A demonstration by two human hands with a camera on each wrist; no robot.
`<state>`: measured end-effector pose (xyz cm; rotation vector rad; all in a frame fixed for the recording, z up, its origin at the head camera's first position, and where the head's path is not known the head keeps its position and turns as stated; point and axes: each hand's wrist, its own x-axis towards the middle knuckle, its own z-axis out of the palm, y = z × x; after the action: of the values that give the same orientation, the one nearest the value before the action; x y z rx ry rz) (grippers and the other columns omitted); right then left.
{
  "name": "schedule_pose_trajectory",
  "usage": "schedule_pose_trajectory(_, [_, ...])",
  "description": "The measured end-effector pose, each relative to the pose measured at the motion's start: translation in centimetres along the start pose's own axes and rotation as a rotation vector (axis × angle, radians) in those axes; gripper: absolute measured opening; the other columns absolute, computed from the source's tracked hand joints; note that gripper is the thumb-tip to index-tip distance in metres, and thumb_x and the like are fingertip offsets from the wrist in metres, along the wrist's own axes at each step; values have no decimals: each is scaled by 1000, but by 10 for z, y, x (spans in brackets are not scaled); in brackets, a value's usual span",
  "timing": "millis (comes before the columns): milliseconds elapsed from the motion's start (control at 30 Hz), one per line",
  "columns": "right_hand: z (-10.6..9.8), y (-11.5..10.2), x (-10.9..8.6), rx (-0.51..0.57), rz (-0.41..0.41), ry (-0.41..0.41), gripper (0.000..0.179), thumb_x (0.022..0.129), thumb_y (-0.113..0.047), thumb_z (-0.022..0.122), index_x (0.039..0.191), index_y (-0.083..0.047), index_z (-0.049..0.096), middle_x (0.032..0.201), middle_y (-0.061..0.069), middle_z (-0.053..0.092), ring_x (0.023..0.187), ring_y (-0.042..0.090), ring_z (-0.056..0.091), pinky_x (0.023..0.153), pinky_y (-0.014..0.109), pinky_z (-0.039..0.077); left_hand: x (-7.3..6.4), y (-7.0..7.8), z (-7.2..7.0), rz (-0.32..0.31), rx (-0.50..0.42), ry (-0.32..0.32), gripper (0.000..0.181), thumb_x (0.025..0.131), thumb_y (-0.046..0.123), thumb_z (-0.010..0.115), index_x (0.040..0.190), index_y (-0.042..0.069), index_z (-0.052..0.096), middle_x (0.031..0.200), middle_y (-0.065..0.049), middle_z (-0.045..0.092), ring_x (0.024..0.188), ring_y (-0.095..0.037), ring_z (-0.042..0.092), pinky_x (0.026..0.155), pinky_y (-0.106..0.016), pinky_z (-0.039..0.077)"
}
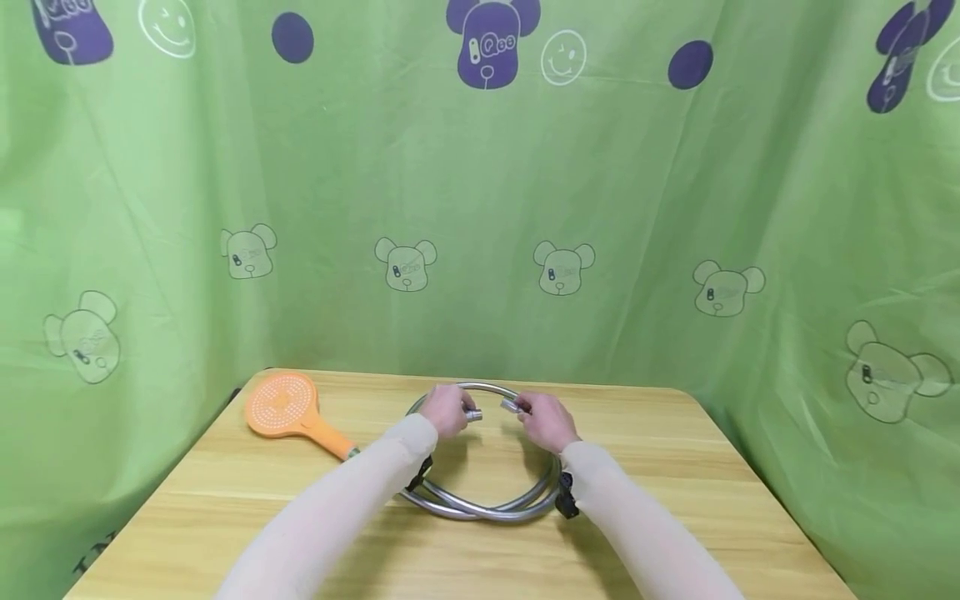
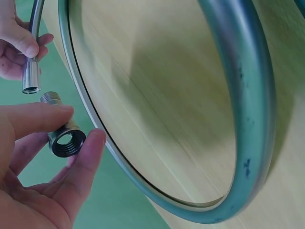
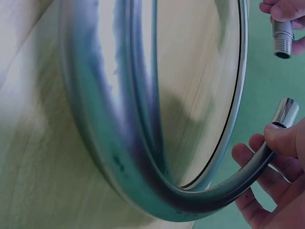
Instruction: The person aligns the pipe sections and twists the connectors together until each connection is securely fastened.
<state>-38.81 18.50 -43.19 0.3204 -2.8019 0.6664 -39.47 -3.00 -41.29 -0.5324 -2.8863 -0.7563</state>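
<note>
My left hand (image 2: 52,162) pinches a short threaded metal pipe fitting (image 2: 66,140) between thumb and fingers. One end shows an inner thread; the narrower end has an outer thread. My right hand (image 3: 281,176) grips the silver shower hose (image 3: 224,198) just behind its chromed end nut (image 3: 286,113). In the head view the fitting (image 1: 473,414) and the nut (image 1: 512,406) face each other across a small gap. Most of the hose (image 1: 495,512) lies coiled on the table under both hands. An orange shower head (image 1: 281,406) is at the coil's left, its handle end by the hose.
The wooden table (image 1: 645,517) ends at a green curtain (image 1: 480,183) that stands behind it and along both sides. Black straps with small devices (image 1: 567,496) sit at the wrists, close above the coil.
</note>
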Motion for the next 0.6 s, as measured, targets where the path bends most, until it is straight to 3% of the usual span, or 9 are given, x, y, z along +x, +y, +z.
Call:
schedule_pose_trajectory(267, [8,-8,5,-39,-30,-28,23,89,-7,69,108,-21,74,89,-2,71,78,17,60,68,37,51,4,-4,-2,-44,-29,-15,24,81,3,75,101,16,79,102,-6,76,86,-21,63,75,-34,54])
schedule_pose_trajectory(600, [11,-19,6,-87,-96,-33,28,85,0,68,106,-18,74,87,-1,70,75,17,60,69,38,54,10,0,1,-49,-16,-1,22,82,5,77,101,17,80,109,-7,75,95,-26,66,84,-38,55])
